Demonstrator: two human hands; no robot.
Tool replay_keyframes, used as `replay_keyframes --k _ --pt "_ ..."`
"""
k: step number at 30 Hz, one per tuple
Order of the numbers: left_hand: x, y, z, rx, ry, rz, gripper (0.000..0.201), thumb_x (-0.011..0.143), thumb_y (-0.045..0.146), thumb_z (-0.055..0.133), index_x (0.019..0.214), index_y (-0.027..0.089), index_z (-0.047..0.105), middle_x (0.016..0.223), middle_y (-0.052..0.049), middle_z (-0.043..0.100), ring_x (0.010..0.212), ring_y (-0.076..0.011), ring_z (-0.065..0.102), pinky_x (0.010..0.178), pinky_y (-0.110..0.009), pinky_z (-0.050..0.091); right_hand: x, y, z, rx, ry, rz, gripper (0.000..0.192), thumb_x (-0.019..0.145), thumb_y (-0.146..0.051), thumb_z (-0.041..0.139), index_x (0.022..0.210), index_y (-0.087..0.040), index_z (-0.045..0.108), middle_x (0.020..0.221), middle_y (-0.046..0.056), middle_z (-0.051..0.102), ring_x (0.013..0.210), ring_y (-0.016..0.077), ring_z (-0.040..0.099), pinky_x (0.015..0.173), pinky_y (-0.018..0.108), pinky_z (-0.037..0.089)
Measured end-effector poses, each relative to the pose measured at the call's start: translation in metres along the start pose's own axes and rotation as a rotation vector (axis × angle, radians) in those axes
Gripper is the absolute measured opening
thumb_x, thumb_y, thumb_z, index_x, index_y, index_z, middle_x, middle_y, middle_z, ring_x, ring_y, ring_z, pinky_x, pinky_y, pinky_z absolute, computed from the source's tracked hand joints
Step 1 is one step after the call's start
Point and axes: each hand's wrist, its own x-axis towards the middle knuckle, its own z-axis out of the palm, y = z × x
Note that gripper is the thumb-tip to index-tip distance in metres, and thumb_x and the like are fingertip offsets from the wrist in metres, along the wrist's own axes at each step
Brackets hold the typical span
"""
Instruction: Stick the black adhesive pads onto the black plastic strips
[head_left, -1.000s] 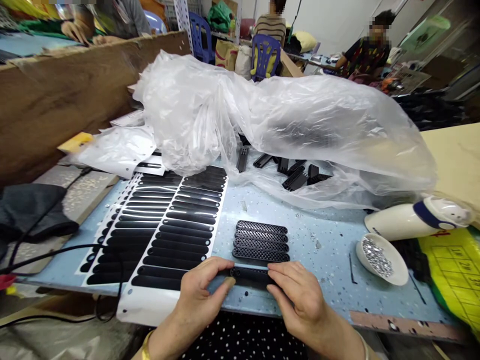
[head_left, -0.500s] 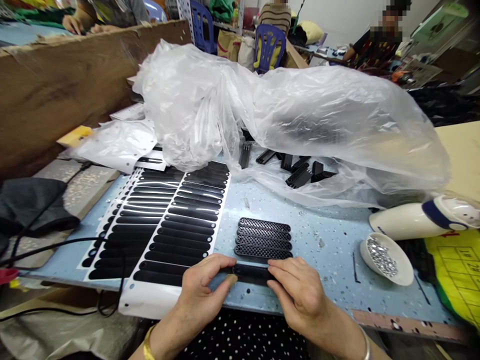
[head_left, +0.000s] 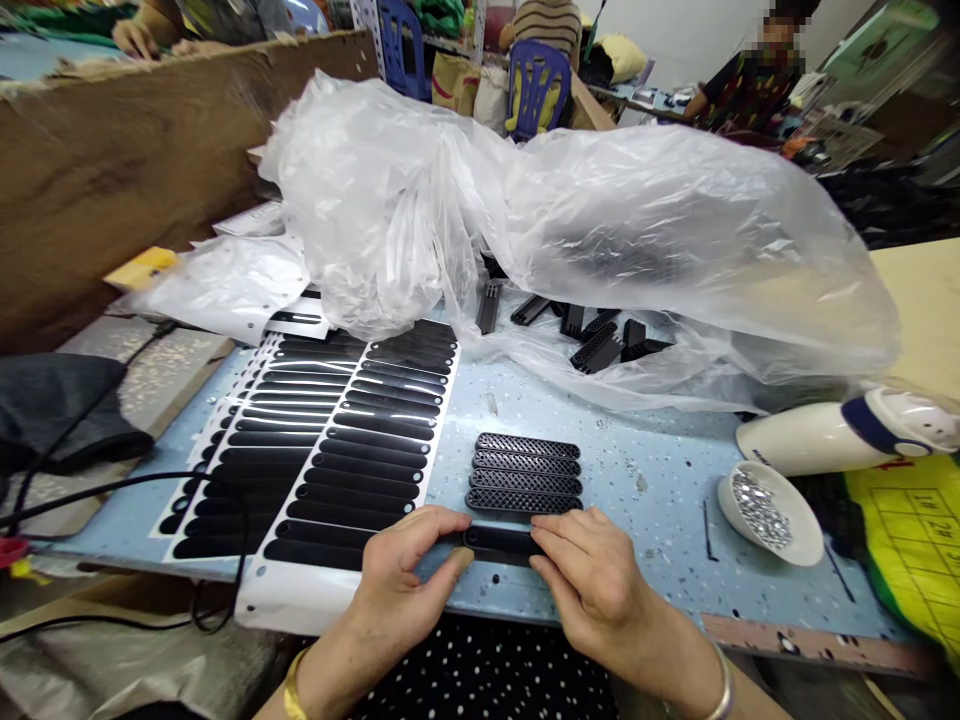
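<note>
A black strip-shaped piece with rounded ends [head_left: 499,540] lies level between my two hands near the table's front edge. My left hand [head_left: 412,565] pinches its left end between thumb and fingers. At its right end, my right hand [head_left: 592,570] grips it the same way, hiding that tip. Just beyond the strip, several black perforated strips [head_left: 525,475] lie side by side in a neat block. Left of my hands are white sheets [head_left: 337,520] carrying rows of black rounded stickers [head_left: 367,455].
A big clear plastic bag [head_left: 600,210] spreads across the back, with loose black pieces [head_left: 596,345] at its mouth. To the right, a white bowl [head_left: 806,525] holds small silvery bits beside a lying white bottle [head_left: 810,440]. A black cable [head_left: 127,485] crosses at left. Other people sit farther back.
Both hands keep their hold on the black strip, with hardly any movement. The whole view has shifted very slightly.
</note>
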Motion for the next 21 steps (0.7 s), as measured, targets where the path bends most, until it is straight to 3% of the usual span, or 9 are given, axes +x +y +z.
replay_keyframes --k 17,21 --pt "0.0027 -0.0005 0.0004 -0.002 -0.014 -0.004 0.02 0.079 0.013 0.065 0.097 0.021 0.07 0.088 -0.002 0.077 0.078 -0.017 0.073 0.071 -0.027 0.06 0.0033 0.0002 -0.0006 -0.032 0.0 -0.028 0.025 0.088 -0.007 0.049 0.1 -0.012 0.071 0.094 0.013 0.072 0.078 0.0247 0.063 0.067 0.043 0.05" --pt "0.0036 -0.0001 -0.0006 -0.029 -0.03 0.055 0.021 0.081 0.011 0.064 0.099 0.021 0.072 0.09 -0.003 0.077 0.081 -0.0175 0.073 0.075 -0.028 0.061 0.002 0.0005 -0.0005 -0.032 0.003 -0.02 0.024 0.088 -0.007 0.05 0.1 -0.011 0.071 0.094 0.013 0.072 0.078 0.0249 0.063 0.069 0.044 0.05"
